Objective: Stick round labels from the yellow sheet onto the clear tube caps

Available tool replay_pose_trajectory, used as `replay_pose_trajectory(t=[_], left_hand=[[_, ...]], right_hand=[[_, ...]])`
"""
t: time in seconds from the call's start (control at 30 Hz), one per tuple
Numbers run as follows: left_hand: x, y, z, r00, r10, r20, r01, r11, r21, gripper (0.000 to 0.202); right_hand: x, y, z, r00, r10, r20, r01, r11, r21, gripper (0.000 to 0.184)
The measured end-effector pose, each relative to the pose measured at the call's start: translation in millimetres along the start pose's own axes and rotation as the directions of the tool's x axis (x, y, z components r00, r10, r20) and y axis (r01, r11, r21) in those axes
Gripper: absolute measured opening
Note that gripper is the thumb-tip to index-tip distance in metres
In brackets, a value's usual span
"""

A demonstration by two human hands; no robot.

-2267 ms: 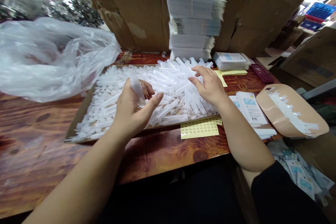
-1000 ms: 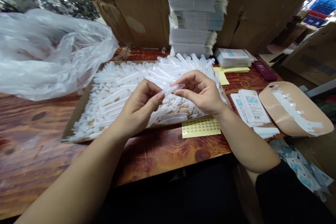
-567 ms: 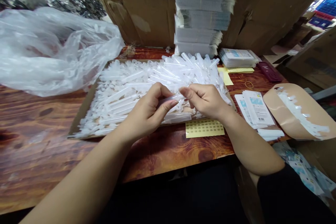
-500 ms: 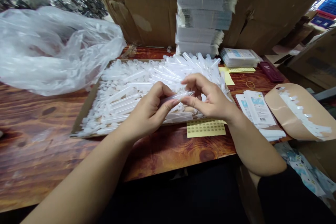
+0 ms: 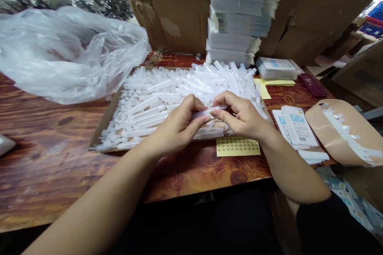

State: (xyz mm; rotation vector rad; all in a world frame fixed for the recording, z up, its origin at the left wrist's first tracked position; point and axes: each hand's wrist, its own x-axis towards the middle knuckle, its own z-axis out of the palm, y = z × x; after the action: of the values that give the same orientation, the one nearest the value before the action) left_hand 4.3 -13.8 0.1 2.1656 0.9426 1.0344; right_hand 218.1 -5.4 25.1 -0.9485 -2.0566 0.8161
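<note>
Both my hands meet over the front of a shallow cardboard tray (image 5: 100, 127) heaped with several clear plastic tubes (image 5: 155, 91). My left hand (image 5: 176, 127) is closed around one clear tube (image 5: 209, 110), which lies almost level and points right. My right hand (image 5: 243, 117) pinches the right end of that same tube with thumb and forefinger. A yellow sticker sheet (image 5: 237, 146) lies on the table just below my right hand.
A crumpled clear plastic bag (image 5: 68, 51) fills the left of the wooden table (image 5: 60, 167). Stacked packets (image 5: 239, 20) stand behind the tray against cardboard. Printed labels (image 5: 296, 125), a tan backing sheet (image 5: 344, 131) and a dark red case (image 5: 312, 84) lie right.
My right hand left the tube pile and came to the left hand. Both now pinch one tube, which has turned from upright in my left hand to level.
</note>
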Motion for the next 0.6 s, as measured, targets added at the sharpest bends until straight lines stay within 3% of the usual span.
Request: replay_pose_trajectory(t=[0.1, 0.2, 0.3, 0.37, 0.5, 0.53, 0.6], left_hand=[[-0.3, -0.7, 1.7, 1.000, 0.026, -0.008, -0.026, 0.999, 0.040, 0.011], [-1.1, -1.2, 2.7, 0.997, 0.070, -0.020, -0.069, 0.994, 0.082, 0.011], [-3.7, -2.5, 6.1, 0.989, 0.139, -0.048, -0.128, 0.975, 0.182, 0.012], [-5.4, -3.3, 10.6, 0.976, 0.209, -0.054, -0.182, 0.930, 0.319, 0.015], [-4.2, -2.9, 13.1, 0.940, 0.340, 0.009, -0.293, 0.799, 0.525, 0.017], [-2.8, -2.5, 8.9, 0.935, 0.355, 0.002, -0.303, 0.794, 0.528, 0.013], [-0.2, -2.0, -7.6, 0.939, 0.334, -0.080, -0.252, 0.828, 0.501, 0.008]], right_hand=[[0.3, 0.8, -0.6, 0.997, 0.077, 0.031, -0.077, 0.997, 0.010, 0.032], [0.6, 0.3, 0.0, 0.995, 0.070, 0.067, -0.073, 0.996, 0.044, 0.023], [0.5, -0.7, 4.9, 0.996, 0.087, 0.028, -0.089, 0.993, 0.079, 0.020], [0.4, -0.7, 9.6, 0.983, 0.182, 0.012, -0.182, 0.971, 0.156, 0.028], [0.1, -0.8, 13.1, 0.939, 0.329, 0.102, -0.344, 0.875, 0.339, 0.046], [0.2, -1.0, 11.5, 0.939, 0.330, 0.093, -0.341, 0.874, 0.346, 0.047], [0.3, -1.1, 4.9, 0.960, 0.277, -0.040, -0.255, 0.926, 0.279, 0.042]])
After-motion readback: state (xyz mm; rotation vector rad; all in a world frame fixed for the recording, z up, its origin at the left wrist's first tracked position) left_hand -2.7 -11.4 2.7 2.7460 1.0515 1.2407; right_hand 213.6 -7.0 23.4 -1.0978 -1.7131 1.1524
